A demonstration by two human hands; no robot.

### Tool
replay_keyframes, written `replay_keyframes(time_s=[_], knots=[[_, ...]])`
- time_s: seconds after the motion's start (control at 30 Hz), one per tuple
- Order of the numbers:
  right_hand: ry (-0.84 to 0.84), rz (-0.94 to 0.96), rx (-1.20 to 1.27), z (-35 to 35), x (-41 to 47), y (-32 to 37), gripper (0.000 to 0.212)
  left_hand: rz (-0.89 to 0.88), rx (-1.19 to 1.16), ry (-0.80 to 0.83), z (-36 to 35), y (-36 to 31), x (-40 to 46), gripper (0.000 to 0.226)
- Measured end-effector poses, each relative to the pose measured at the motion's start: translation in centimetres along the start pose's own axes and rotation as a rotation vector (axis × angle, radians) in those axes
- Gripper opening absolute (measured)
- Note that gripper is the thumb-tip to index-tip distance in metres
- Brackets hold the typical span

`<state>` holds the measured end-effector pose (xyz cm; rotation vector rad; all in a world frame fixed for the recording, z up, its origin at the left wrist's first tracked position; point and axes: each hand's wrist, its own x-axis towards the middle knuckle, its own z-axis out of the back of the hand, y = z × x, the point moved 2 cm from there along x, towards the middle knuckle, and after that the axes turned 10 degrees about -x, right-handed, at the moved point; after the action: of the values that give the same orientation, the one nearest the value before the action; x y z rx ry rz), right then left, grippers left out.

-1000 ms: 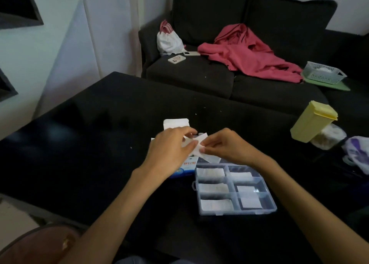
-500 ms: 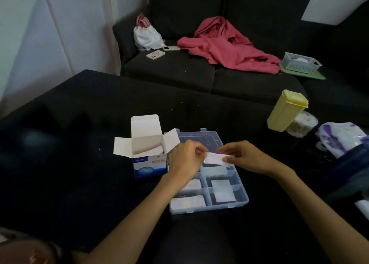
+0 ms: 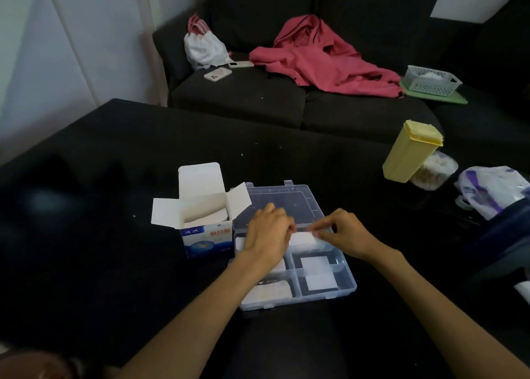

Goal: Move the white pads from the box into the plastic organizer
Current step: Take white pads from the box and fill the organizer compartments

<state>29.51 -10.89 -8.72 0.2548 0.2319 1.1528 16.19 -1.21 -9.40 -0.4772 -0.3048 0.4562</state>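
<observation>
The left hand (image 3: 268,234) and right hand (image 3: 344,235) each pinch one end of a white pad (image 3: 304,239), held low over the organizer (image 3: 344,291), above its far right compartment. The pad's long axis runs left to right between the hands, directly over the slot. The open box (image 3: 206,232) stands just left of the organizer on the worktop (image 3: 114,264), nearer the left hand.
</observation>
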Motion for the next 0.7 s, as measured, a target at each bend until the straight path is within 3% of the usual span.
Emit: replay_keyframes(time_s=[0.3, 0.7], knots=[[0.065, 0.014, -0.217, -0.7, 0.9, -0.5, 0.016, -0.157, 0.352, 0.138, 0.0, -1.1, -0.2, 0.029], [0.081, -0.030, -0.373, -0.3, 1.5, -0.3, 0.017, -0.074, 0.224, 0.186, -0.2, -0.2, -0.1, 0.028]])
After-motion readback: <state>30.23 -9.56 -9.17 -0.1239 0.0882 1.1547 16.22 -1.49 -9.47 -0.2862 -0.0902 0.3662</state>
